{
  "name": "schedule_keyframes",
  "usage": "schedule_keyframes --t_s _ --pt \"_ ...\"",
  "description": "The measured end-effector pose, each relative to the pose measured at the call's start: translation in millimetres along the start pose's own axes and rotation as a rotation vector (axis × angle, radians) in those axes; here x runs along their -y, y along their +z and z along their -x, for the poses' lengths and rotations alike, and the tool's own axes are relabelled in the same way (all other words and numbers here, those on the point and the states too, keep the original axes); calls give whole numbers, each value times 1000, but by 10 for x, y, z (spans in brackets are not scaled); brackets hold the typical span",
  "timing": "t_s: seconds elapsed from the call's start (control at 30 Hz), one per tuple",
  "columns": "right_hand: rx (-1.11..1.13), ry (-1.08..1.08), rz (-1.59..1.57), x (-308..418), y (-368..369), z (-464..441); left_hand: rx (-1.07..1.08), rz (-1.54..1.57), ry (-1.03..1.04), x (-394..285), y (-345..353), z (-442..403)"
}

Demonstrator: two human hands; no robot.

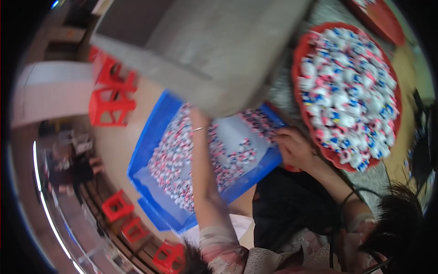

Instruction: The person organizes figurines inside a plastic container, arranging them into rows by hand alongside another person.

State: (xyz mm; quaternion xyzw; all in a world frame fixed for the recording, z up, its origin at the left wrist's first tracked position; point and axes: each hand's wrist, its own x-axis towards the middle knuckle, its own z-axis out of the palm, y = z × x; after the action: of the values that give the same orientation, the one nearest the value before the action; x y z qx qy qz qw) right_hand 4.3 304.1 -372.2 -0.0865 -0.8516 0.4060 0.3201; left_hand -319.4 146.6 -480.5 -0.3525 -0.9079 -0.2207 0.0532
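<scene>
A blue tray (145, 148) lies tilted in front of me, lined with a pale sheet and strewn with many small pink, white and dark blue pieces (175, 160). My left hand (199, 119) reaches over the tray's far part; a grey metal housing covers its fingers. A thin bracelet circles that wrist. At the tray's right edge, my right hand (295, 148) has its fingers curled around the rim. To its right stands a red scalloped basin (299, 98), heaped with larger white, pink and blue pieces (349, 98).
The blurred grey metal housing (214, 50) hangs over the tray's far side. Red stools (112, 107) stand on the floor at left, with more red stools (117, 205) lower down. Another person (73, 169) is at far left. A second red container (381, 20) sits at upper right.
</scene>
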Motion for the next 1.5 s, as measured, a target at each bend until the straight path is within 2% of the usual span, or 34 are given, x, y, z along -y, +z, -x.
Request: schedule_keyframes --t_s 0.03,0.1,0.13,0.2,0.27,0.33,0.37,0.5,0.57,0.6,0.67,0.7,0.77,0.8,0.83,0.9,0.93,0.97,1.03,1.07,1.1,1.17,1.37,1.43,1.5 --pt "15 -3 25 -5 -15 -43 151 11 -163 -95 -81 -21" --pt "55 -9 5 -11 -48 -68 43 104 -106 -37 12 47" --pt "60 -10 30 -19 -53 -67 -90 130 2 -92 5 76" --pt "54 -33 26 -32 -24 -88 -172 27 138 136 286 96" --pt "27 -7 31 -11 -34 -73 -211 82 93 238 530 24" --pt "30 -9 40 -13 -26 -66 -278 739 -228 373 787 22" --pt "35 -8 48 -10 -30 -66 -184 268 -185 -119 241 -171" --pt "49 -10 59 -19 -37 -68 -191 290 -288 -223 127 -249" --pt "57 -10 63 -11 -40 -68 -289 307 -202 -147 -48 -175" --pt "51 -15 79 -16 -40 -70 -319 350 -171 247 88 -24" --pt "62 -10 80 -28 -31 -58 -78 361 -116 -35 -459 76" --pt "50 -18 87 -42 -19 -51 40 327 45 -94 -560 152" --pt "44 -24 92 -39 -14 -43 229 87 208 -300 -701 343" --pt "45 -29 103 -33 -18 -49 327 -4 195 -415 -745 387" --pt "45 -40 115 -38 -24 -66 320 -2 190 -444 -678 440" --pt "44 -41 119 -52 -12 -50 411 -269 252 -455 -530 515" --pt "37 -36 120 -64 -1 -44 376 -284 289 -437 -497 505" --pt "38 -45 126 -73 6 -42 366 -280 288 -423 -453 483" --pt "21 -53 127 -65 -9 -37 169 180 -32 -443 -380 373" --pt "22 -57 131 -62 -9 -45 54 339 -126 -413 -301 293" --pt "16 -55 139 -55 -3 -50 51 341 -128 -383 -234 203" --pt "16 -57 149 -45 3 -54 27 208 -357 -345 -116 42" --pt "15 -57 154 -59 -7 -55 -73 197 -364 -313 -58 16" --pt "12 -61 152 -54 -6 -51 92 286 -202 -299 -169 85" --pt "16 -56 155 -64 -11 -32 152 290 -205 -312 -244 94"
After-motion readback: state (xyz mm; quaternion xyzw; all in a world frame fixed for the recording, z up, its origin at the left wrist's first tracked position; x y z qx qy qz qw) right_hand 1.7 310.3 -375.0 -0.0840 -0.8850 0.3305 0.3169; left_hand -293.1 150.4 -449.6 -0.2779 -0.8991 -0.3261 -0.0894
